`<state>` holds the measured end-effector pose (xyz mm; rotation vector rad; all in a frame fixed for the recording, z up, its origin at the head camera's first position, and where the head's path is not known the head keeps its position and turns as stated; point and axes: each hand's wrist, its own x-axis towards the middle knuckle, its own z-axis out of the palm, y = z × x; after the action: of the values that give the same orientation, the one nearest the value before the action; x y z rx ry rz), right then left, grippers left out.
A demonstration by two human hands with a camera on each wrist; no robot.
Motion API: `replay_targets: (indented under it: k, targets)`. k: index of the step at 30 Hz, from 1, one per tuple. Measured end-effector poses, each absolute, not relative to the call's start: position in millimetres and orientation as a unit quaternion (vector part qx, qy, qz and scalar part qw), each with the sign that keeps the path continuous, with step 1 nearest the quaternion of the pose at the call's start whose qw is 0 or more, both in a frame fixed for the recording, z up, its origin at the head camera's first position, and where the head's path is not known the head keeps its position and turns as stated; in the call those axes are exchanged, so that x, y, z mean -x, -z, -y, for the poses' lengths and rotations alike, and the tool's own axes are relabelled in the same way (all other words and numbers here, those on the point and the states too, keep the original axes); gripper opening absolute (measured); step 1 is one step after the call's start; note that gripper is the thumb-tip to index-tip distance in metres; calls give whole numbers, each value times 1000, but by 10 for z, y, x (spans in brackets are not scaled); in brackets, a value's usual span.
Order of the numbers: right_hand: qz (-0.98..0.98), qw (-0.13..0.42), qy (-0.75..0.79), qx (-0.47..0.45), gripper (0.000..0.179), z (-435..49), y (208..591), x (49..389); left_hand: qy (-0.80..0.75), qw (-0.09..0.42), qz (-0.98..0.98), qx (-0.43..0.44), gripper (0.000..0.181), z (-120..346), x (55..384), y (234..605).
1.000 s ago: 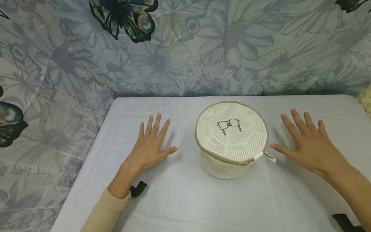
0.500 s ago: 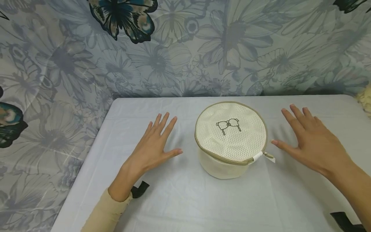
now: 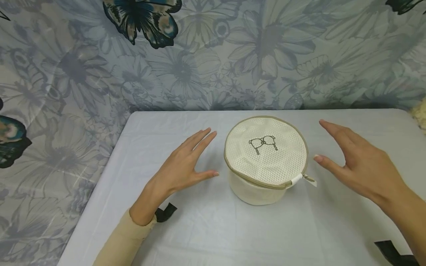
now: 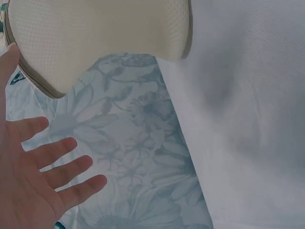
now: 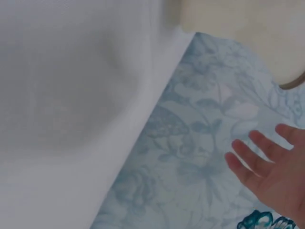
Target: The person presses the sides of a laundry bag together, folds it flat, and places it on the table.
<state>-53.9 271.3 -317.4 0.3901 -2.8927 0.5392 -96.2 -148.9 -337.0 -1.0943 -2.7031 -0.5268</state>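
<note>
A round cream mesh laundry bag [image 3: 266,162] stands upright on the table, its lid edged by a tan zipper and printed with a pair of glasses. The zipper pull [image 3: 309,179] hangs at its front right. To the left of the bag my left hand [image 3: 183,166] is held with fingers straight and thumb pointing at it, holding nothing. On the other side my right hand [image 3: 364,166] faces the bag, fingers extended and also holding nothing. The left wrist view has the bag's side [image 4: 114,28] above the spread fingers; in the right wrist view its wall [image 5: 238,19] shows at the top.
A white cloth covers the table [image 3: 233,236]. Behind and to the left hangs a floral curtain [image 3: 183,74] with dark butterflies. Something pale yellow [image 3: 420,112] shows at the right edge. A black strap [image 3: 165,212] sticks out at the left wrist.
Both hands have turned so their palms face the bag more. The left hand has moved right, nearer to it; the right hand's fingers have drawn closer together. The bag has not moved.
</note>
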Motion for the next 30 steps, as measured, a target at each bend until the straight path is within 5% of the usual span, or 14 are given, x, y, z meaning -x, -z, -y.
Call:
replay_targets:
  k: [30]
  targets:
    - [931,14,-294,-213,86,-2443,3037,479,279,83,863,413,91,1162,992,3301]
